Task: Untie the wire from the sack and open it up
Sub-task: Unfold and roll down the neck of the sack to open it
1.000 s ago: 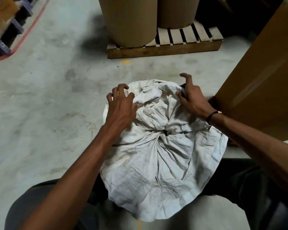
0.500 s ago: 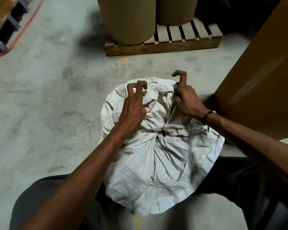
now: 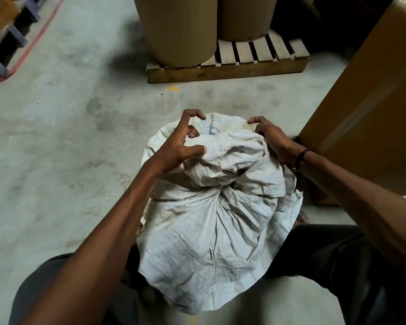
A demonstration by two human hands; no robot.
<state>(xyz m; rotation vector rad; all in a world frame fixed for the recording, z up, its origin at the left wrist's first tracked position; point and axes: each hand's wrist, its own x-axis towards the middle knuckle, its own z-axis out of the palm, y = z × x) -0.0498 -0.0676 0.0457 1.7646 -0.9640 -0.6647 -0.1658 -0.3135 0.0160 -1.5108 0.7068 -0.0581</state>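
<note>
Both hands' fingers on the sack's far folds.

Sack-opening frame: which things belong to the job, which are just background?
In the job:
white woven sack, neck bunched
left hand, gripping sack fabric
right hand, gripping sack fabric

Background:
wooden pallet
two brown drums
cardboard box
red floor line

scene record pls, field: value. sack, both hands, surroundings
sack: white woven, on concrete floor, neck bunched at the centre
wire: not discernible
left hand: fingers curled, thumb pressing the folded top flap
right hand: gripping the flap's far right edge
behind: wooden pallet bearing cardboard drums
right side: brown carton
</note>
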